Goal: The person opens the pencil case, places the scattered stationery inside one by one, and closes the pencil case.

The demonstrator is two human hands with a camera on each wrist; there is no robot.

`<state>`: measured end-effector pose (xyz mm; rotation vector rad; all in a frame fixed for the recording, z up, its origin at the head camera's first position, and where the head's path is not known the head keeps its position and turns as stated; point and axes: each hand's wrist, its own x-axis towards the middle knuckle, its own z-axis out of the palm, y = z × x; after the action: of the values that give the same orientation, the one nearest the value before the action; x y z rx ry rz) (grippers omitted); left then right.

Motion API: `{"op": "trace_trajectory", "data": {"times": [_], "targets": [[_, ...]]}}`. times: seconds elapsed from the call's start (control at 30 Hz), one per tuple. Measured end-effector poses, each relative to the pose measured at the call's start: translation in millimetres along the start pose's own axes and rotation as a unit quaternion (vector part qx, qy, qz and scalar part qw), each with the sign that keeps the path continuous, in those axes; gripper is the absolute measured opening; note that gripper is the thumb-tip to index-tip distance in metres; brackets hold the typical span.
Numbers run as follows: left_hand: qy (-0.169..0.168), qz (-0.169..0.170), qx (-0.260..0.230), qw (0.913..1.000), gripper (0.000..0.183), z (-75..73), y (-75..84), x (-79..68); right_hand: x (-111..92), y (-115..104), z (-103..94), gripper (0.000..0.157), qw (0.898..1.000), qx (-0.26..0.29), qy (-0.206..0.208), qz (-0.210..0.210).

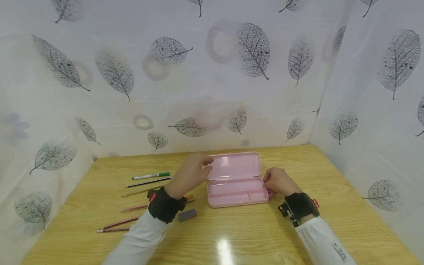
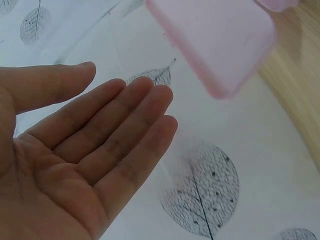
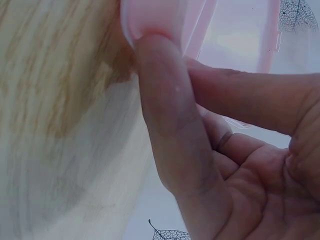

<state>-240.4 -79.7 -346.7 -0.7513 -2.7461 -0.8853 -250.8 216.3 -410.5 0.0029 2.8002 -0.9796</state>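
Observation:
A pink pencil case (image 1: 226,188) lies unfolded on the table, its lid (image 1: 235,165) tipped back toward the wall. Its tray has a long compartment and smaller ones at the front, with nothing visible in them. My right hand (image 1: 279,181) pinches the tray's right end; in the right wrist view, thumb and index finger (image 3: 167,100) meet at the pink rim. At the lid's left edge is my left hand (image 1: 190,173). The left wrist view shows that palm (image 2: 60,185) with fingers nearly straight, holding nothing, apart from the lid (image 2: 220,45).
Left of the case lie a green-capped marker (image 1: 150,176), a dark pencil (image 1: 149,182) and several other pencils, partly behind my left arm. A grey-purple eraser (image 1: 187,215) sits in front of the left wrist. A leaf-print sheet (image 1: 212,92) hangs behind the wooden table (image 1: 265,235).

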Motion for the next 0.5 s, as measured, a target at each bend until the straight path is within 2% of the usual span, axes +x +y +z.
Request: {"op": "trace_trajectory", "data": {"times": [0.2,0.33,0.43,0.5], "targets": [[0.02,-0.037,0.013,0.999,0.02,-11.3,-13.0,-21.2,-0.6,0.4,0.8,0.007,1.0,-0.001,0.001,-0.001],[0.032,-0.039,0.024,0.9984,0.018,-19.7,-15.8,-28.5,-0.8,-0.1,0.2,0.006,1.0,0.001,-0.003,0.0],[0.029,-0.042,0.025,0.9984,0.017,-24.3,-15.7,-33.7,-0.8,-1.2,-0.5,0.006,1.0,0.002,-0.008,0.005],[0.015,-0.055,0.027,0.998,0.016,-24.9,-16.2,-37.2,-0.6,-1.4,-1.1,0.005,1.0,0.004,-0.012,0.005]]}}
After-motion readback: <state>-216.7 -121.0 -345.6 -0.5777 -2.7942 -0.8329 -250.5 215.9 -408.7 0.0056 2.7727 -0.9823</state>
